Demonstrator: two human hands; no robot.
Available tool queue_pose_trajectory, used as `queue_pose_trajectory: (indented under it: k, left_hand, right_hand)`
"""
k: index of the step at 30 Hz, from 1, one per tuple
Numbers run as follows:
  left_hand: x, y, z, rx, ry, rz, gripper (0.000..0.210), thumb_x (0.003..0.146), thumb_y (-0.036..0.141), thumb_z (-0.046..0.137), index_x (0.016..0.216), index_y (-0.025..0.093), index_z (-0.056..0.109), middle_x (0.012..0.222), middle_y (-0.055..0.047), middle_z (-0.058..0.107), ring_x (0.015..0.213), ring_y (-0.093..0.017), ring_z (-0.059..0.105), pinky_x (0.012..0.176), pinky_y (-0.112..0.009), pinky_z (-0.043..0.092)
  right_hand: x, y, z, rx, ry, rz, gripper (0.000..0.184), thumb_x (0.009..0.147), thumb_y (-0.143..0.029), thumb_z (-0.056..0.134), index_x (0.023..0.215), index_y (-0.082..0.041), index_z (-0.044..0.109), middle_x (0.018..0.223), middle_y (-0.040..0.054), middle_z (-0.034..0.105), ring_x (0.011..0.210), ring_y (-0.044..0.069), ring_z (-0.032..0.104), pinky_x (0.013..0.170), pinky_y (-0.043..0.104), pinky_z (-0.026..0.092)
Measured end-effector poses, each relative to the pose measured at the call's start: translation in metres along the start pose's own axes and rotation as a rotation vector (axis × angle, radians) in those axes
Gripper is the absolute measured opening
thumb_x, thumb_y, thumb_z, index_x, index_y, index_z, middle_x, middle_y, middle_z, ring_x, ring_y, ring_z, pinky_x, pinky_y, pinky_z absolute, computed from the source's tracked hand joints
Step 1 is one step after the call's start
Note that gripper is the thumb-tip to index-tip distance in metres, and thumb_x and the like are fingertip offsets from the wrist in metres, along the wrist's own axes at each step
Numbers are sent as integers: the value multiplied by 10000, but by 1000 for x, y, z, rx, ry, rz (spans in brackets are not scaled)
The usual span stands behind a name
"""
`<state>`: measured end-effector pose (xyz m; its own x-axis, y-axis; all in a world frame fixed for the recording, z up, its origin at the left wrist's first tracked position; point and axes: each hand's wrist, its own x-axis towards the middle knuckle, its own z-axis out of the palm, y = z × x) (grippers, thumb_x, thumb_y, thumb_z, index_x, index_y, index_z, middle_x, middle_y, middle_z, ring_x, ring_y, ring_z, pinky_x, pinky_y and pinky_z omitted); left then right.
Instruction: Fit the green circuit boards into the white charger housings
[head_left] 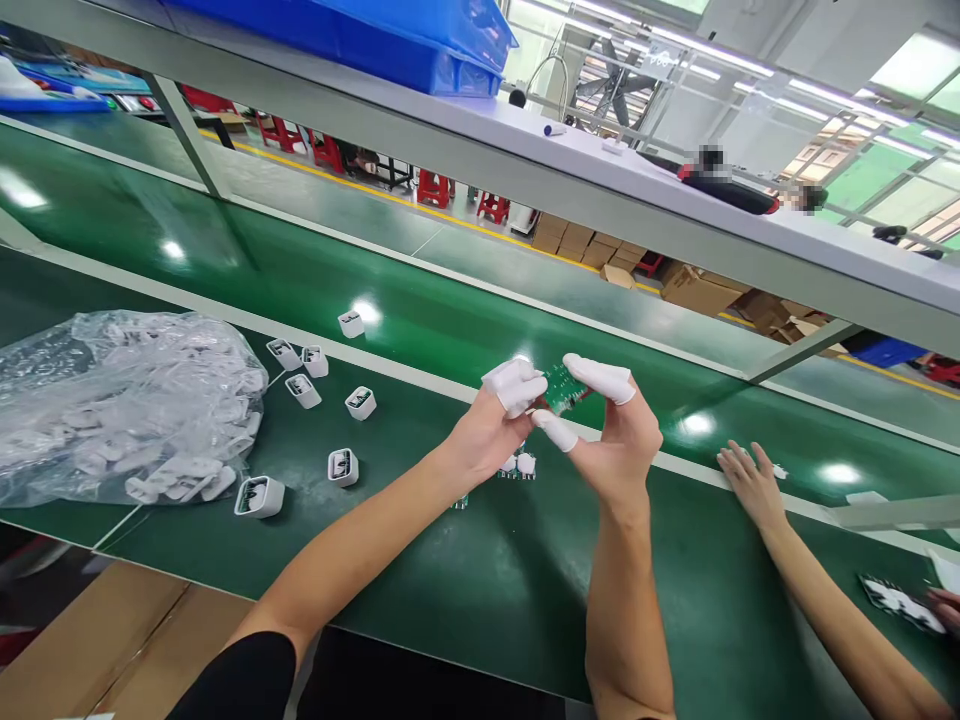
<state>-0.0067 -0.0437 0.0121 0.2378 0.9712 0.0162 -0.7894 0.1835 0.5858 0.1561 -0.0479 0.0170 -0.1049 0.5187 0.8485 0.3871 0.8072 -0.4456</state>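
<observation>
A small green circuit board is held up over the bench between both hands. My left hand, with white finger cots on its fingertips, pinches the board's left edge. My right hand, its thumb and forefinger also in white cots, grips the board from the right side. Beneath the hands lie more small boards with white parts, partly covered by my left hand. The corner of another green board shows beside my left forearm. Several white square housings with dark insides stand to the left.
A clear plastic bag of white parts lies at the left. Above the bench runs a shelf carrying a blue bin. At the right, a co-worker's hand rests on the bench near a dark board with white pieces.
</observation>
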Motion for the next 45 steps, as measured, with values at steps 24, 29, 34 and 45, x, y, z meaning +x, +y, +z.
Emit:
queue_pose_trajectory:
  k: [24, 29, 34, 45]
  left_hand:
    - [19, 23, -38, 1227, -444, 1096, 214, 964, 248, 742, 911, 235, 535, 794, 8, 570, 669, -140, 496, 604, -296, 380]
    - [16, 25, -34, 1266, -451, 1141, 222, 1028, 367, 720, 947, 238, 558, 799, 8, 583, 662, -143, 508, 603, -301, 395]
    - [15, 24, -31, 1260, -461, 1168, 248, 1045, 390, 710, 938, 241, 544, 807, 3, 589, 668, -149, 515, 602, -301, 391]
    - [17, 21, -35, 1281, -474, 1141, 181, 992, 291, 697, 950, 251, 525, 821, -9, 636, 694, -167, 552, 626, -318, 418]
  right_hand:
    - [2, -45, -6, 206, 81, -61, 700, 699, -178, 1087, 1330, -296, 808, 1162, 64, 877, 978, 318, 868, 767, 502, 779]
    - [-1, -44, -6, 163, 41, -105, 686, 715, -123, 1059, 1333, -286, 809, 1186, 65, 879, 995, 311, 872, 777, 487, 784]
    - [-2, -45, -7, 99, -12, -123, 678, 730, -131, 1048, 1340, -301, 808, 1185, 61, 879, 993, 302, 871, 752, 457, 771]
    - [0, -47, -7, 74, -20, -164, 675, 743, -153, 1034, 1357, -313, 805, 1136, 60, 883, 935, 307, 871, 692, 448, 759]
